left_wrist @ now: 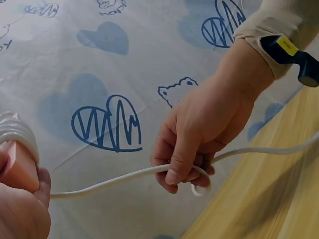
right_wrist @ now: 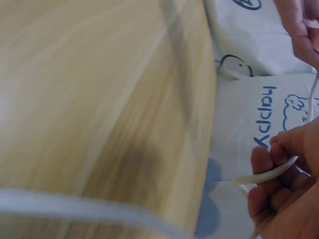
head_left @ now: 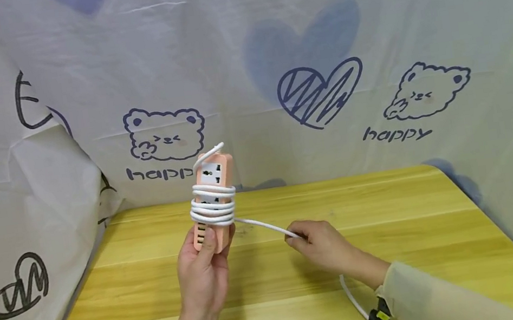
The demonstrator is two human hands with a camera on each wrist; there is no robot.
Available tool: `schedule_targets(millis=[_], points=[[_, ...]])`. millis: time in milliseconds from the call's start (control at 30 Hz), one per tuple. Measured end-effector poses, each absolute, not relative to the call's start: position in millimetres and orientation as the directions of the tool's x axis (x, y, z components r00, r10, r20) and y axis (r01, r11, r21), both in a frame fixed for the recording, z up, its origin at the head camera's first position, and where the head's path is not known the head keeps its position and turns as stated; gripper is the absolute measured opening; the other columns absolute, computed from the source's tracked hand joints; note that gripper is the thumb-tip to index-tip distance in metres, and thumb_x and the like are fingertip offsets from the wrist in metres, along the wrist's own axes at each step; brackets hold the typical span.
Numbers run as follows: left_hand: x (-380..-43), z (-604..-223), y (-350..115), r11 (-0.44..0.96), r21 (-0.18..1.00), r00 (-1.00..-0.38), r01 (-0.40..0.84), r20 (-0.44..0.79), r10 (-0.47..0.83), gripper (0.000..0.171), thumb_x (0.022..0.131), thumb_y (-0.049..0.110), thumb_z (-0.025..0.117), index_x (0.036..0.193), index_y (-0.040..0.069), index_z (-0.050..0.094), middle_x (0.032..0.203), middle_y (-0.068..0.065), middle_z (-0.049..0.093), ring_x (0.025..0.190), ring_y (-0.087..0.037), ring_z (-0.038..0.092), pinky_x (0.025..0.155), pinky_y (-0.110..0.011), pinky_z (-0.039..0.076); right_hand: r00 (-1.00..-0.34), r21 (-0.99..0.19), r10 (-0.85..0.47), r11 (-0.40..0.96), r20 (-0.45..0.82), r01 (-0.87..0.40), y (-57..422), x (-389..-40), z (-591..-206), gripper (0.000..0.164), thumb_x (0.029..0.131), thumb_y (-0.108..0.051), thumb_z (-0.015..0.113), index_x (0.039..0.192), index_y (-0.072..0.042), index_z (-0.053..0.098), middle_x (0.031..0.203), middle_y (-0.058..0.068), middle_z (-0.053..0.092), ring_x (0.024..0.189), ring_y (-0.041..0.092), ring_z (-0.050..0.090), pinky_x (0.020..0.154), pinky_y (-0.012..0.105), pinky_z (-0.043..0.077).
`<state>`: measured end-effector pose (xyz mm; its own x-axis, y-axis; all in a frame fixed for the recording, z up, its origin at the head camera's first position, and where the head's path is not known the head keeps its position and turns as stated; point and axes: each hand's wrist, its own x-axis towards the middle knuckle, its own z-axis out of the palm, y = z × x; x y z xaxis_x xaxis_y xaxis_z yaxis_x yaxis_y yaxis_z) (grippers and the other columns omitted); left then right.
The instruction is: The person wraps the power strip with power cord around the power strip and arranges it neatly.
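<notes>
A pink power strip with white socket faces stands tilted upright above the table, its lower end gripped by my left hand. Several turns of its white cord are wrapped around the middle, and a short piece of cord sticks out over the top. From the wraps the cord runs rightward to my right hand, which pinches it between thumb and fingers. In the left wrist view a small bend of cord shows below the right hand's fingers. The cord's far end is out of sight.
A yellow wood-grain table lies beneath both hands. White cloth printed with hearts and bears hangs behind and at the sides. Slack cord trails below the right forearm, near a black wrist camera.
</notes>
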<state>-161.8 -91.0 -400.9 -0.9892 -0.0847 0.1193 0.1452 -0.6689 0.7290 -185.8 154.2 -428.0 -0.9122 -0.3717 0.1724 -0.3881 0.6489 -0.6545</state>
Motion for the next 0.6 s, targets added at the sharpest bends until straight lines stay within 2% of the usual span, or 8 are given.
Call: schedule_targets(millis=[100, 233, 300, 400, 500, 600], points=[[-163.3, -402.7, -90.7, -0.606, 0.777, -0.984, 0.171, 0.099, -0.151, 0.03, 0.11, 0.006, 0.051, 0.137, -0.005, 0.048, 0.137, -0.011, 0.06, 0.122, -0.016, 0.067, 0.106, -0.031, 0.055, -0.893, -0.643, -0.397, 0.632, 0.212, -0.434, 155.6, -183.5, -430.2, 0.012, 0.107, -0.021, 0.063, 0.097, -0.022, 0.069, 0.072, -0.011, 0.052, 0.059, 0.004, 0.041, 0.055, 0.023, 0.037], [-165.0, -407.7, -91.2, -0.389, 0.901, -0.966, 0.193, 0.105, -0.237, 0.039, 0.108, 0.002, 0.053, 0.143, -0.009, 0.041, 0.135, -0.014, 0.056, 0.119, -0.011, 0.065, 0.102, -0.022, 0.055, -0.826, -0.628, -0.448, 0.544, 0.343, -0.556, 155.4, -178.4, -429.5, 0.011, 0.105, -0.016, 0.065, 0.108, -0.018, 0.076, 0.079, -0.011, 0.059, 0.062, 0.001, 0.043, 0.055, 0.021, 0.04], [-165.2, -411.4, -91.9, -0.262, 0.947, -0.957, 0.186, 0.113, -0.268, 0.043, 0.107, 0.003, 0.056, 0.146, -0.008, 0.04, 0.134, -0.016, 0.056, 0.116, -0.011, 0.064, 0.096, -0.018, 0.055, -0.754, -0.562, -0.495, 0.506, 0.432, -0.654, 154.0, -176.6, -427.1, 0.014, 0.102, -0.012, 0.068, 0.113, -0.014, 0.077, 0.08, -0.009, 0.062, 0.064, 0.001, 0.045, 0.058, 0.021, 0.042], [-163.3, -417.2, -91.3, -0.013, 0.984, -0.94, 0.179, 0.167, -0.297, 0.045, 0.105, 0.01, 0.064, 0.145, -0.002, 0.045, 0.13, -0.016, 0.059, 0.105, -0.015, 0.063, 0.083, -0.018, 0.056, -0.608, -0.375, -0.578, 0.48, 0.545, -0.793, 151.4, -175.9, -421.2, 0.018, 0.097, -0.008, 0.072, 0.114, -0.011, 0.078, 0.078, -0.008, 0.063, 0.065, 0.001, 0.046, 0.061, 0.02, 0.045], [-162.4, -425.3, -86.7, 0.315, 0.925, -0.908, 0.213, 0.306, -0.287, 0.048, 0.101, 0.015, 0.073, 0.142, 0.001, 0.052, 0.12, -0.016, 0.061, 0.095, -0.02, 0.059, 0.075, -0.027, 0.051, -0.494, -0.202, -0.657, 0.471, 0.569, -0.859, 148.6, -175.4, -410.3, 0.019, 0.094, -0.009, 0.074, 0.112, -0.012, 0.078, 0.075, -0.008, 0.061, 0.063, 0.001, 0.046, 0.06, 0.02, 0.045], [-162.0, -432.3, -79.8, 0.563, 0.774, -0.859, 0.29, 0.47, -0.204, 0.05, 0.096, 0.012, 0.078, 0.138, -0.003, 0.055, 0.111, -0.017, 0.059, 0.086, -0.023, 0.057, 0.07, -0.034, 0.049, -0.489, -0.194, -0.696, 0.461, 0.527, -0.866, 144.2, -174.9, -395.8, 0.014, 0.094, -0.011, 0.074, 0.107, -0.013, 0.079, 0.076, -0.009, 0.062, 0.064, 0.0, 0.048, 0.06, 0.018, 0.045]])
